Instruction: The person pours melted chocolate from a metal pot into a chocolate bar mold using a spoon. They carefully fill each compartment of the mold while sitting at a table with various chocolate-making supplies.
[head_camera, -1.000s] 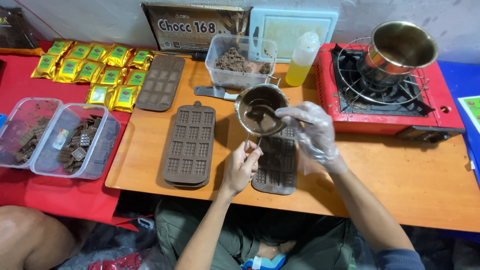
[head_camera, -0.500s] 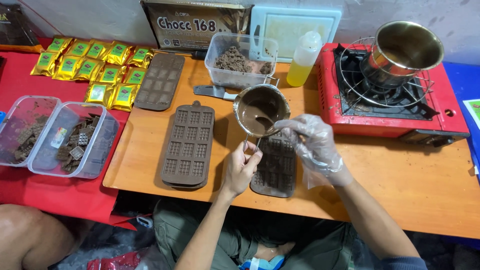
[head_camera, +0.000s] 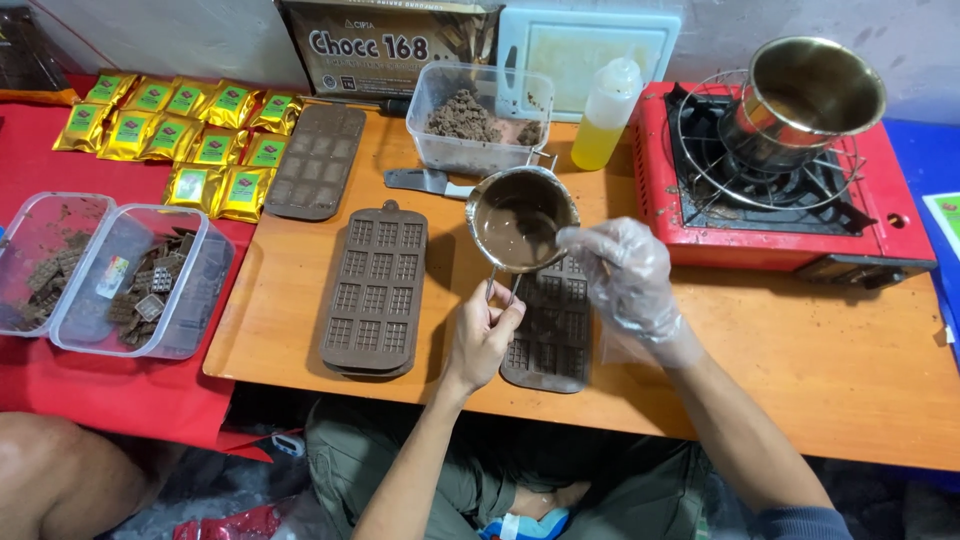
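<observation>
1. At lower centre of the frame, the wire handle of a small metal pot (head_camera: 521, 217) is pinched by the bare left hand (head_camera: 484, 335), fingers pressed together around it.
2. Just right of it, the gloved right hand (head_camera: 628, 277) is curled shut on something thin dipped into the pot; what it grips cannot be told.
3. The pot, holding melted chocolate, is held above a brown mould (head_camera: 550, 328) on the wooden table (head_camera: 820, 360).
4. A second brown mould (head_camera: 377, 288) lies to the left, apart.
5. Farther up, a clear tub of chocolate pieces (head_camera: 478, 120) and a yellow squeeze bottle (head_camera: 604, 114) are seen.
6. At upper right, a steel pot (head_camera: 800, 100) sits on a red stove (head_camera: 780, 190).
</observation>
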